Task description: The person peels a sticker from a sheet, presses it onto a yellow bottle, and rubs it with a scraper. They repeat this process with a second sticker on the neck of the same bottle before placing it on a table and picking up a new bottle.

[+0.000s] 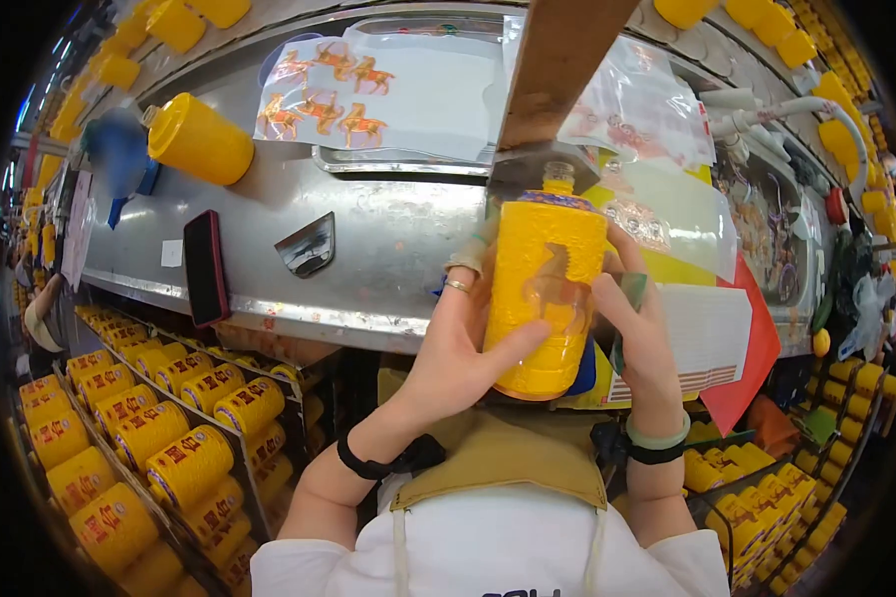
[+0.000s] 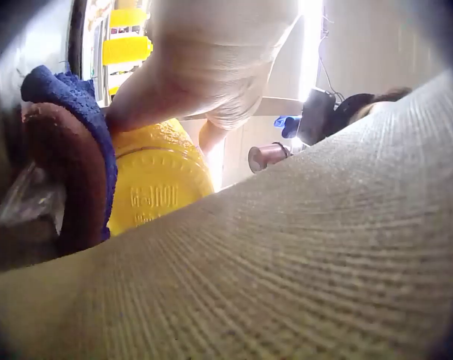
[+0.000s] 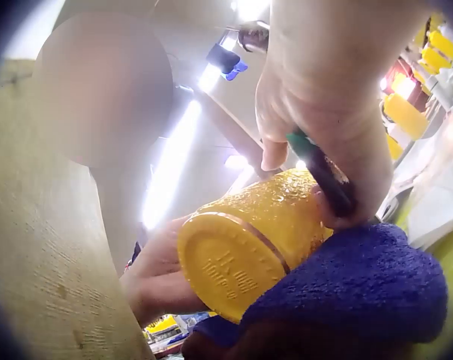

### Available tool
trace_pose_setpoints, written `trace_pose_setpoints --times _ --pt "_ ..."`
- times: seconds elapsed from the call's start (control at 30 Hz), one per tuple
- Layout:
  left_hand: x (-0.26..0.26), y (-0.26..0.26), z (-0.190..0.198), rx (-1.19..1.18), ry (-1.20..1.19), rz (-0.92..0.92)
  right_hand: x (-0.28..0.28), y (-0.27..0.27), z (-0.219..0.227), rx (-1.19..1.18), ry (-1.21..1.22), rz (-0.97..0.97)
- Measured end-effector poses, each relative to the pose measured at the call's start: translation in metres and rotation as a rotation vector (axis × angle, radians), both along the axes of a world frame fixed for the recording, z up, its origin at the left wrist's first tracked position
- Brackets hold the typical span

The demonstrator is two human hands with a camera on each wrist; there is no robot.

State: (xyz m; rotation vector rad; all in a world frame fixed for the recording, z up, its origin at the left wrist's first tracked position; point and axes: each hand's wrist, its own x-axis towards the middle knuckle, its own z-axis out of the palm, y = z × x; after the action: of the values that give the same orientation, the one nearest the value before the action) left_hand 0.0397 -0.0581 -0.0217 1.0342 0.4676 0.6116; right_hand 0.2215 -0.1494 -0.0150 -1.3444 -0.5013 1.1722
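Both hands hold a yellow textured glass bottle [image 1: 533,234] in front of the torso, its neck pointing away. A horse decal [image 1: 558,289] lies on its side facing up. My left hand [image 1: 453,353] grips the bottle's left side, thumb laid across the front near the decal. On the other side my right hand [image 1: 647,333] holds the bottle, with a thin dark, green-edged piece [image 3: 324,176] tucked in its fingers. The bottle's embossed base [image 3: 230,266] faces the right wrist camera. Under it is a blue cloth [image 3: 361,285].
Ahead on the metal bench [image 1: 368,229] lie a sheet of horse decals [image 1: 418,90], a phone [image 1: 205,269], a dark flat piece [image 1: 309,246] and another yellow bottle [image 1: 199,139]. A brown post [image 1: 558,70] rises beyond the held bottle. Racks of yellow bottles [image 1: 189,463] flank the body.
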Motion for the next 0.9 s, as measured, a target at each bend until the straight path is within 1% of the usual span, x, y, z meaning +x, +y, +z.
trace_pose_setpoints --times 0.07,0.13,0.27,0.33,0.43,0.53,0.73,0.9 --pt "0.0029 -0.0017 0.0045 0.002 0.002 0.038 -0.0010 0.0017 -0.0008 0.030 0.015 0.027" --pt "0.0030 -0.0023 0.0051 -0.039 -0.001 0.034 -0.0056 0.0054 0.0043 0.037 -0.046 0.007" --pt "0.0028 -0.0016 0.0043 -0.042 -0.004 0.030 -0.0062 0.0056 0.0046 0.029 -0.033 -0.025" --pt "0.0028 -0.0013 0.0053 -0.027 0.008 0.028 -0.0023 0.0021 0.0020 0.021 -0.046 0.033" --pt "0.0036 -0.0009 0.0041 -0.059 -0.032 0.030 -0.0031 0.0027 0.0058 0.034 -0.049 0.044" --pt "0.0062 -0.0035 0.0040 -0.049 0.018 0.062 -0.0016 0.0014 0.0033 0.028 -0.044 0.022" --pt "0.0076 -0.0060 0.0042 -0.036 0.020 0.081 -0.0028 0.0020 0.0019 0.018 -0.095 0.027" --pt "0.0072 -0.0051 0.0032 0.009 0.031 0.068 -0.0048 0.0028 0.0031 0.041 -0.052 0.013"
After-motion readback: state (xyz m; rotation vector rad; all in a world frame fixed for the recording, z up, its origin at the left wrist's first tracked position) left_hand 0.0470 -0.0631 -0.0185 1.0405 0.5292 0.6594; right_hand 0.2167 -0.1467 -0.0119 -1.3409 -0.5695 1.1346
